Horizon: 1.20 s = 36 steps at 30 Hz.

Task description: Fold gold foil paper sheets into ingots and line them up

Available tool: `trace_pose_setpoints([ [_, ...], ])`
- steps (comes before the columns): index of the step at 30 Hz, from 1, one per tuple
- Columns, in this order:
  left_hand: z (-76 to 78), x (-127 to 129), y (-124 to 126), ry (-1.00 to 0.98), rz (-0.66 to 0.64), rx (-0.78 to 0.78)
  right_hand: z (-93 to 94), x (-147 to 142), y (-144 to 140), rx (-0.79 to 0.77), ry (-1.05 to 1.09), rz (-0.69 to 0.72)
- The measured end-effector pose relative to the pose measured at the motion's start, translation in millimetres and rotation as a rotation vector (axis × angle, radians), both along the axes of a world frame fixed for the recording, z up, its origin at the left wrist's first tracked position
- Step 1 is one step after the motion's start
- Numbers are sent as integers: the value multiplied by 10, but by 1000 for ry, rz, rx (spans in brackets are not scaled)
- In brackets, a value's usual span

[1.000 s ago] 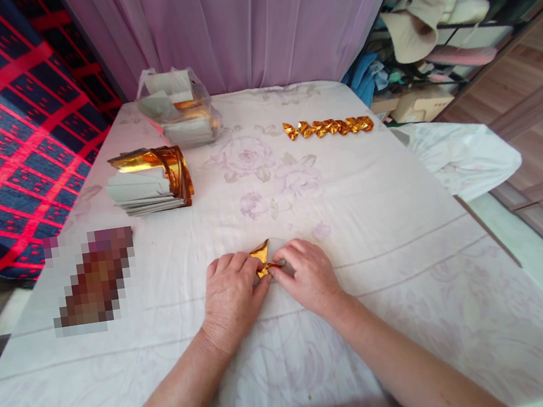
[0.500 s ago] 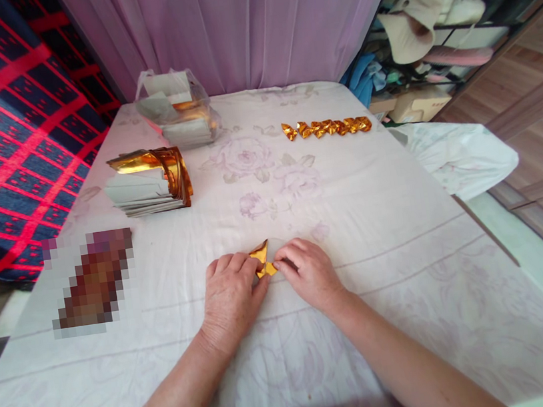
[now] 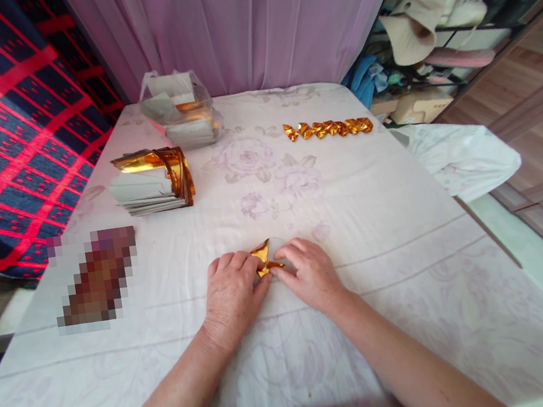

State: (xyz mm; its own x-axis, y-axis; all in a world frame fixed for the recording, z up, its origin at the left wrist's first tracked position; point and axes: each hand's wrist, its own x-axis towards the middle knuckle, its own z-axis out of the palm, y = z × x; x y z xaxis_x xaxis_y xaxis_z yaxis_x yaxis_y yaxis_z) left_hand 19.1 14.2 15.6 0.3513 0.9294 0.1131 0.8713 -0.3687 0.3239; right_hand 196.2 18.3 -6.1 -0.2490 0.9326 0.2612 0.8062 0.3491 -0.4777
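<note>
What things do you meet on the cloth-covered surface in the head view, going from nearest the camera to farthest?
Hands folding a small gold paper piece → stack of gold-and-white sheets → row of folded gold pieces → clear bag of sheets.

Most of the gold paper (image 3: 262, 257) lay hidden between the left hand (image 3: 231, 293) and right hand (image 3: 310, 273), only a pointed corner showing. A pixelated patch (image 3: 96, 276) on the cloth masked whatever lay there. The bag's (image 3: 180, 107) contents were too blurred to tell.
</note>
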Motion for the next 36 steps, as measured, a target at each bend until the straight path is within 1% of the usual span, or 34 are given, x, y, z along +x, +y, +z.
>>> trace_pose_setpoints([
  [8, -3, -12, -3, -17, -1, -11, -4, 43, 26, -48, 67, 30],
  [16, 24, -21, 5, -1, 2, -57, 12, 40, 25, -45, 62, 34],
  [21, 46, -95, 23, -72, -36, -138, 7, 39, 25, -39, 64, 31],
  [25, 40, -136, 38, -97, -58, -146, 12, 27, 14, -30, 46, 28],
  [31, 15, -109, 38, -89, -28, -131, 17, -36, -20, 7, -47, -15],
  [36, 12, -97, 39, -83, -22, -135, 28, -59, -25, 4, -59, -29],
])
